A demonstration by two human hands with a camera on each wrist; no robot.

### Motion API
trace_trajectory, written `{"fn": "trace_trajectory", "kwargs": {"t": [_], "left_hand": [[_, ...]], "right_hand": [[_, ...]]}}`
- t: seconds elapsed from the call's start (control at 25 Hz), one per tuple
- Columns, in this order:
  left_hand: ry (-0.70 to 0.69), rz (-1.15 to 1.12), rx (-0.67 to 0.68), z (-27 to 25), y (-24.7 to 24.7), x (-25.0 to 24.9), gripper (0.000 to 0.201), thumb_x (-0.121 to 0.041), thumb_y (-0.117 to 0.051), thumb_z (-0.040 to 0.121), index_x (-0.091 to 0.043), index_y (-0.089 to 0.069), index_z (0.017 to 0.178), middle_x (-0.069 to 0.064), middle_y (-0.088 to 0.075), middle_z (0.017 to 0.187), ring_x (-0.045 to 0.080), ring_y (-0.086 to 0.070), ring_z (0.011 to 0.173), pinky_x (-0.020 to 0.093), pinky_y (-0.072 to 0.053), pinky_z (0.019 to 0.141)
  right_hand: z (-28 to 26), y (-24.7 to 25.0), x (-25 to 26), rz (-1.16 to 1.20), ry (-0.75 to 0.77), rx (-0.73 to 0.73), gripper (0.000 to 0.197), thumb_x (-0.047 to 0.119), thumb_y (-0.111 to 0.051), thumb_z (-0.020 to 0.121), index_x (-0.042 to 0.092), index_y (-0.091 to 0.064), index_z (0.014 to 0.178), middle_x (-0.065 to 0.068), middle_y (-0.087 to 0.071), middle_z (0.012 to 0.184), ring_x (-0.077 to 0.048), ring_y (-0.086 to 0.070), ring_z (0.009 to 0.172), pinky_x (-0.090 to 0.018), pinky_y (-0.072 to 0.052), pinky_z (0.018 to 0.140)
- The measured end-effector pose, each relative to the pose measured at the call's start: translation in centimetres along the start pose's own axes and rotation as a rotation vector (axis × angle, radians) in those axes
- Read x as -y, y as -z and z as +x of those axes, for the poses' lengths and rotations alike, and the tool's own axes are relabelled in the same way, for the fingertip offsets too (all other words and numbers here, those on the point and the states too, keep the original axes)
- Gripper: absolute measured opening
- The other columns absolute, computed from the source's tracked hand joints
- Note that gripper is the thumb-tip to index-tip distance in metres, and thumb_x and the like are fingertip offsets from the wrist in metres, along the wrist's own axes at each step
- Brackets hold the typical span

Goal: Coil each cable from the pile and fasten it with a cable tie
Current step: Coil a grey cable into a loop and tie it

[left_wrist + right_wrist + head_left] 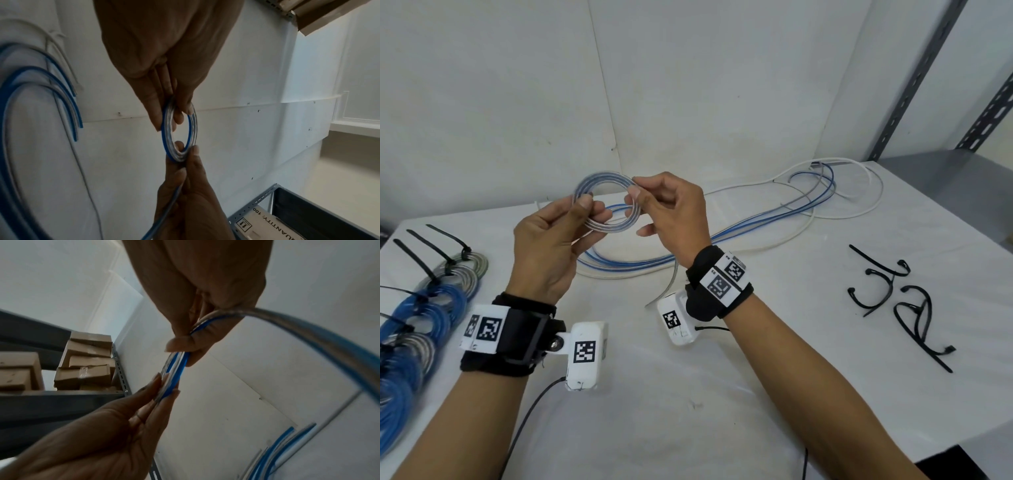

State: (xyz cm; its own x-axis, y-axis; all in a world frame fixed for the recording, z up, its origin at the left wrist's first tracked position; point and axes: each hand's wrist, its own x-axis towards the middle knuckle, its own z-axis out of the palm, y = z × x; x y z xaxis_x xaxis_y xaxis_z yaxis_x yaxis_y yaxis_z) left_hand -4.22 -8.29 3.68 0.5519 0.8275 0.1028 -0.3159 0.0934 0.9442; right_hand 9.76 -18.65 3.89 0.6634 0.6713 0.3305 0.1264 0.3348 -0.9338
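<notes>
Holding: left hand (544,250) and right hand (674,216) pinched opposite sides of the clear-and-blue cable coil (607,202).
Place: coil was raised above the worktop (722,394), near the loose cable pile (791,209).

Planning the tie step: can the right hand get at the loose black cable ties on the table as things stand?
Probably not yet. The ties lie in the open on its side, but the right hand pinches the coil that the left hand also holds.
</notes>
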Motion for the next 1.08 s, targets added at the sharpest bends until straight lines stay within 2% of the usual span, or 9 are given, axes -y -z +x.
{"fn": "trace_trajectory", "kwargs": {"t": [0.16,0.28,0.36,0.44,0.52,0.72,0.84,0.92,1.08], "left_hand": [[0.010,0.158,0.124,0.1,0.3,-0.1,0.031,-0.023,-0.073,0.085,-0.006,-0.072,0.111,0.005,-0.079,0.091,0.020,-0.076,0.087,0.032,-0.062,0.082],[-0.006,0.320,0.250,0.0,0.8,-0.5,0.040,-0.037,-0.083,0.070,-0.012,-0.078,0.100,0.013,-0.079,0.090,0.027,-0.077,0.084,0.033,-0.063,0.077],[0.027,0.393,0.342,0.1,1.5,-0.6,0.057,-0.051,-0.092,0.055,-0.012,-0.080,0.095,0.017,-0.078,0.089,0.027,-0.077,0.082,0.029,-0.062,0.073],[0.076,0.397,0.362,0.4,2.1,-0.7,0.077,-0.058,-0.097,0.038,-0.008,-0.080,0.095,0.019,-0.077,0.091,0.028,-0.077,0.083,0.029,-0.062,0.075],[0.105,0.378,0.332,0.7,2.4,-0.8,0.084,-0.056,-0.099,0.033,-0.004,-0.079,0.096,0.021,-0.077,0.093,0.029,-0.077,0.086,0.033,-0.063,0.079],[0.093,0.292,0.289,0.4,1.8,-0.7,0.058,-0.046,-0.098,0.043,-0.012,-0.082,0.086,0.018,-0.078,0.090,0.024,-0.077,0.081,0.031,-0.062,0.077],[0.099,0.170,0.183,0.5,1.5,-0.8,0.029,-0.034,-0.086,0.062,-0.014,-0.082,0.083,0.008,-0.078,0.085,0.018,-0.076,0.080,0.035,-0.061,0.087],[0.093,0.053,0.089,0.5,1.2,-0.8,0.015,-0.026,-0.078,0.074,-0.014,-0.080,0.084,0.002,-0.078,0.085,0.015,-0.076,0.083,0.032,-0.060,0.090],[0.096,-0.103,0.015,0.1,0.2,-0.6,0.010,-0.021,-0.072,0.082,-0.015,-0.077,0.088,0.001,-0.078,0.088,0.014,-0.076,0.089,0.027,-0.060,0.086]], "right_hand": [[0.6,1.3,0.2,-0.073,-0.007,0.080,0.015,0.008,-0.071,0.093,0.000,-0.072,0.106,-0.015,-0.076,0.087,-0.021,-0.073,0.072,-0.024,-0.052,0.050],[0.9,2.1,0.4,-0.235,-0.021,0.258,0.010,0.009,-0.073,0.092,0.004,-0.074,0.101,-0.011,-0.075,0.082,-0.017,-0.071,0.066,-0.022,-0.050,0.050],[0.8,2.2,0.5,-0.284,-0.030,0.331,0.008,0.010,-0.073,0.092,0.006,-0.075,0.099,-0.012,-0.075,0.081,-0.018,-0.071,0.066,-0.020,-0.049,0.051],[0.7,2.2,0.5,-0.296,-0.030,0.354,0.010,0.011,-0.073,0.092,0.004,-0.075,0.099,-0.012,-0.076,0.082,-0.017,-0.071,0.066,-0.019,-0.049,0.053],[0.7,2.1,0.5,-0.300,-0.017,0.352,0.011,0.011,-0.072,0.092,0.003,-0.075,0.100,-0.013,-0.075,0.082,-0.016,-0.071,0.065,-0.019,-0.049,0.053],[0.5,1.6,0.8,-0.268,0.029,0.291,0.014,0.012,-0.072,0.093,0.004,-0.076,0.103,-0.011,-0.075,0.085,-0.017,-0.071,0.069,-0.021,-0.050,0.054],[0.4,1.1,0.6,-0.175,0.040,0.195,0.017,0.011,-0.066,0.097,0.005,-0.072,0.112,-0.013,-0.076,0.090,-0.019,-0.071,0.075,-0.024,-0.051,0.052],[-0.1,0.2,0.4,-0.036,-0.001,0.095,0.012,0.011,-0.065,0.098,0.007,-0.067,0.109,-0.017,-0.076,0.093,-0.022,-0.072,0.079,-0.026,-0.052,0.049],[-1.1,-1.9,-0.6,0.091,-0.015,-0.037,0.024,0.014,-0.061,0.101,0.007,-0.067,0.122,-0.015,-0.075,0.092,-0.017,-0.070,0.082,-0.028,-0.055,0.049]]}}
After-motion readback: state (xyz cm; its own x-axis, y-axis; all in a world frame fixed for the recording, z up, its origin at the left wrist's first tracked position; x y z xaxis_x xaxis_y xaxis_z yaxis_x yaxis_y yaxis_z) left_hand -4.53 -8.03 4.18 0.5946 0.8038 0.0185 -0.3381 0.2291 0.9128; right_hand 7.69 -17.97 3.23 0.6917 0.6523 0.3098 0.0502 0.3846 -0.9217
